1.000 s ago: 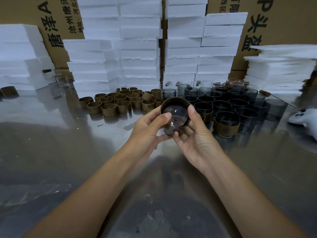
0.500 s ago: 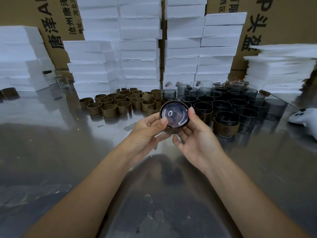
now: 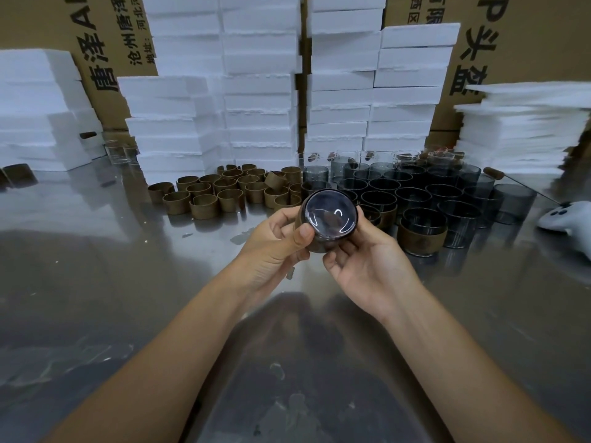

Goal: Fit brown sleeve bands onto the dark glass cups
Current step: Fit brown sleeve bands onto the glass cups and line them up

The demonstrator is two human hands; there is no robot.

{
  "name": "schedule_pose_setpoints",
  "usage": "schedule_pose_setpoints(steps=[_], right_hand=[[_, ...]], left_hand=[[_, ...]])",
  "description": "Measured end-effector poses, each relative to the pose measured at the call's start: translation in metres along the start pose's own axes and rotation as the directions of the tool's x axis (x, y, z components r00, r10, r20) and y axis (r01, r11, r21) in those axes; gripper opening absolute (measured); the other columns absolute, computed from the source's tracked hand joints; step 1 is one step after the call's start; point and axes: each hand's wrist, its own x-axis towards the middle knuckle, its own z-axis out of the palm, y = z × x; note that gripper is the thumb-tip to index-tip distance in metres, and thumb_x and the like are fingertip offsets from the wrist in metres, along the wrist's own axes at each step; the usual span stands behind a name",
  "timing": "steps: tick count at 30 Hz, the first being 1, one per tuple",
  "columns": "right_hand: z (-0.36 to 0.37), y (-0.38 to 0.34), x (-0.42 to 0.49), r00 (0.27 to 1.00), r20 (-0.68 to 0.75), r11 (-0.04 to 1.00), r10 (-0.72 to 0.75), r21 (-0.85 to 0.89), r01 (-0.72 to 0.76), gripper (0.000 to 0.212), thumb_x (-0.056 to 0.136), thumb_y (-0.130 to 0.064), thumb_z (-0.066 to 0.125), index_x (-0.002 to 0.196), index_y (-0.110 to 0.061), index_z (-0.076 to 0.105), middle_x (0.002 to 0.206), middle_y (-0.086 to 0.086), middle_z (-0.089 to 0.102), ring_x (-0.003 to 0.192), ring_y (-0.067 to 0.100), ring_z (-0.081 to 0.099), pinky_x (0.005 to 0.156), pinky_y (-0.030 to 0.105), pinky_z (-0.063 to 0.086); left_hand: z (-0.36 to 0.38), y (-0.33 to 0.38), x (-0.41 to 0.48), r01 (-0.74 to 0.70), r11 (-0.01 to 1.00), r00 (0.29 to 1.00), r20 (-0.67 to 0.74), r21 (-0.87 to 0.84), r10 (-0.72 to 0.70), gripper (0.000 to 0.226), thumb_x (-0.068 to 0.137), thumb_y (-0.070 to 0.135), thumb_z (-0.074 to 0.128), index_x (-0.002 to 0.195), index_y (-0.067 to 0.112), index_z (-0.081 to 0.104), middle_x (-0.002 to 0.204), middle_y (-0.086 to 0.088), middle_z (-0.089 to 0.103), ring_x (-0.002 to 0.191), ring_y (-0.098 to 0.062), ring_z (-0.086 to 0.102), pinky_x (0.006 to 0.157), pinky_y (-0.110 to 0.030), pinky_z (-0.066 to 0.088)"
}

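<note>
Brown band [image 3: 315,246] under left thumb [image 3: 305,233], sits round dark cup [image 3: 329,215]; left hand [image 3: 271,247] fingers curled on cup's left side, right hand [image 3: 367,266] fingers curled under right side; both grip cup above table [image 3: 128,282]; cup axis points at camera, so band probably must slide along it; loose bands [image 3: 204,206] behind-left, bare cups [image 3: 412,193] behind-right.

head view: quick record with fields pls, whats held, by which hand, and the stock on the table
held: dark glass cup, one end facing the camera
sleeve: brown sleeve band around its side
left hand: grips the cup's left side
right hand: fingers curled round its right side
loose bands: clustered on the table, left
bare cups: grouped right of them
sleeved cup: front of that group
</note>
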Motion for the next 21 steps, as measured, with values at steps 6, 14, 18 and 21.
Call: schedule_pose_setpoints(steps=[6, 14, 18, 21], right_hand=[[-0.0009, 0.0038, 0.001, 0.999, -0.049, 0.949, -0.006, -0.316, -0.01, 0.043, 0.095, -0.05, 0.045, 0.117, -0.019, 0.064, 0.113, 0.007, 0.07, 0.096, 0.02, 0.068, 0.069, 0.035, 0.049], [-0.0006, -0.0035, -0.0008, 0.999, -0.011, 0.972, -0.035, -0.232, 0.032, 0.042, 0.093, -0.047, 0.049, 0.123, -0.02, 0.06, 0.116, 0.006, 0.069, 0.102, 0.021, 0.066, 0.073, 0.034, 0.049], [-0.002, -0.0039, 0.002, 0.965, 0.072, 0.925, -0.251, -0.277, 0.261, 0.044, 0.094, -0.031, 0.053, 0.137, -0.027, 0.049, 0.125, -0.002, 0.065, 0.112, 0.015, 0.063, 0.101, 0.042, 0.043], [-0.0032, -0.0003, 0.0023, 0.931, 0.15, 0.864, -0.333, -0.347, 0.365, 0.048, 0.093, -0.022, 0.055, 0.137, -0.034, 0.043, 0.137, -0.009, 0.056, 0.123, 0.013, 0.055, 0.109, 0.044, 0.036]], left_hand=[[-0.0019, 0.0074, -0.0002, -0.016, 1.0, 1.0, -0.007, -0.018, 0.016, 0.106, 0.03, 0.041, 0.096, 0.121, 0.005, 0.056, 0.101, -0.006, 0.072, 0.09, -0.015, 0.068, 0.073, -0.022, 0.054], [-0.0039, 0.0036, 0.0, -0.034, 0.981, 0.997, -0.057, 0.188, 0.045, 0.08, 0.052, 0.032, 0.09, 0.126, 0.022, 0.058, 0.1, 0.001, 0.069, 0.094, -0.006, 0.065, 0.083, -0.02, 0.047], [-0.0065, 0.0021, -0.0004, 0.02, 0.973, 0.995, -0.095, 0.231, 0.002, 0.062, 0.065, 0.046, 0.07, 0.122, 0.023, 0.062, 0.109, 0.004, 0.071, 0.107, -0.012, 0.064, 0.088, -0.027, 0.045], [-0.0052, 0.0032, -0.0005, 0.02, 0.978, 0.999, -0.031, 0.207, -0.014, 0.047, 0.077, 0.044, 0.06, 0.119, 0.023, 0.063, 0.109, 0.001, 0.071, 0.104, -0.013, 0.066, 0.087, -0.026, 0.047]])
